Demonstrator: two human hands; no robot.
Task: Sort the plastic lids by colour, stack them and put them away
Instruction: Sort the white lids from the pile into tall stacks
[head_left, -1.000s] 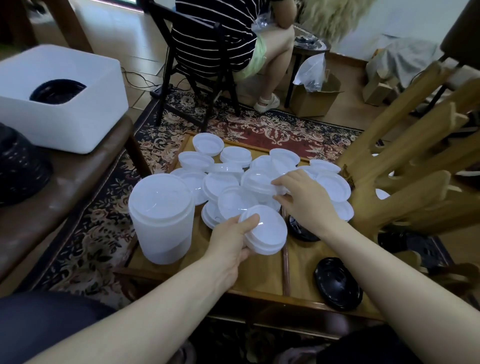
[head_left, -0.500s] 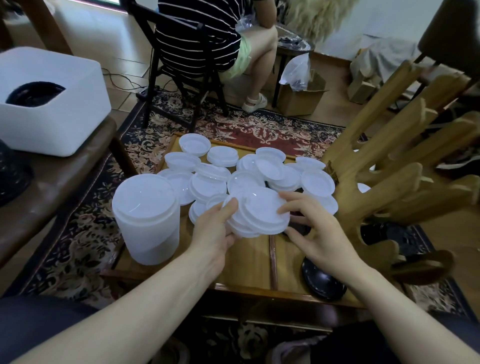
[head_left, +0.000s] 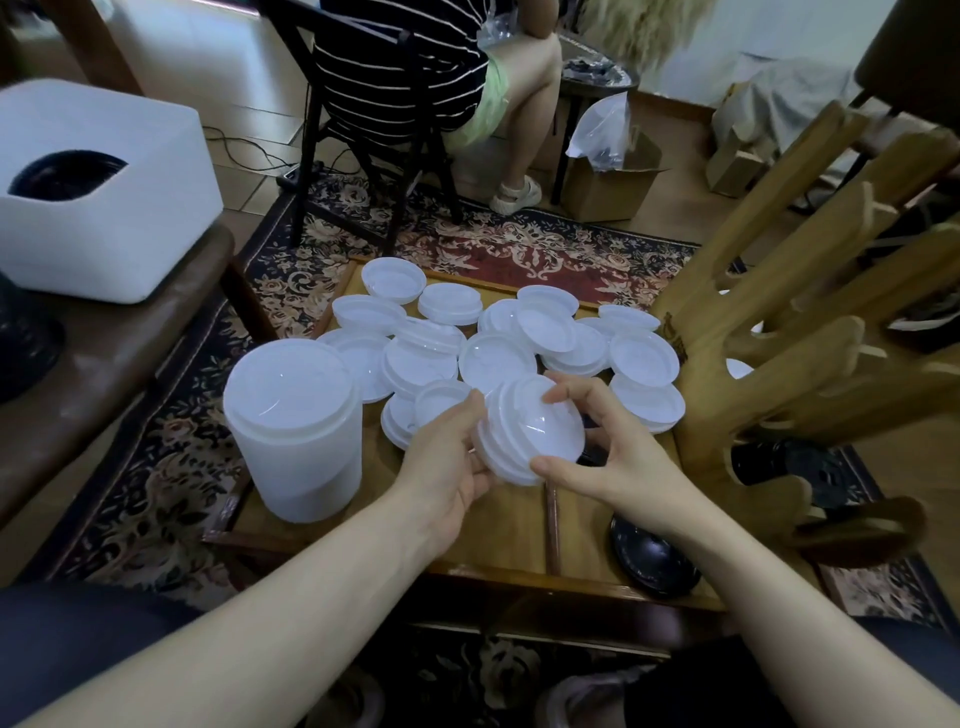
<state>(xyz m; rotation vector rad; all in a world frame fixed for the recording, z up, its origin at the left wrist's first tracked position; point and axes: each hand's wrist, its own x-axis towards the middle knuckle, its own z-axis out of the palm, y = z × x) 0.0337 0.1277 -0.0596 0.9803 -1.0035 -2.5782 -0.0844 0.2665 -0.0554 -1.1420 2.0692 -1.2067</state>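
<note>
Left hand and right hand both gripped a tilted stack of white lids, fingers curled round its rim; loose white lids lay behind on the wooden tray. A black lid rested at the tray's near right corner.

Both bare forearms extend forward from the lower edge of the view and converge at the centre. The left hand is held palm-up with its fingers curled, gripping from the left. The right hand grips from the right, thumb low and fingers arched above.
</note>
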